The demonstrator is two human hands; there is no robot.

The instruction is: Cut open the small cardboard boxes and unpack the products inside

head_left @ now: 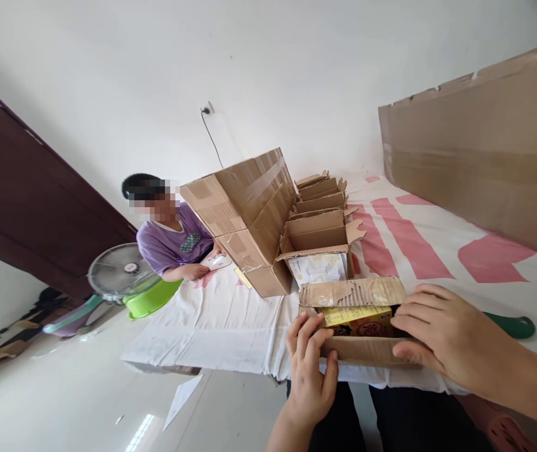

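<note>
A small open cardboard box (367, 351) lies at the table's front edge, its far flap (353, 292) raised. Inside shows a yellow printed package (360, 321). My left hand (308, 367) grips the box's left end, fingers over the rim and thumb at the front wall. At the right end, my right hand (438, 329) has its fingers on the inner side and its thumb on the front wall. Just beyond stands a row of open cardboard boxes (318, 229), the closest with a white printed sheet (319, 269) at its front.
A tall taped carton (254, 213) stands left of the row; a large cardboard panel (475, 138) rises at the right. A green handle (510, 324) lies by my right wrist. Across the table a person (174, 235) handles a white piece. A fan (130, 269) stands behind.
</note>
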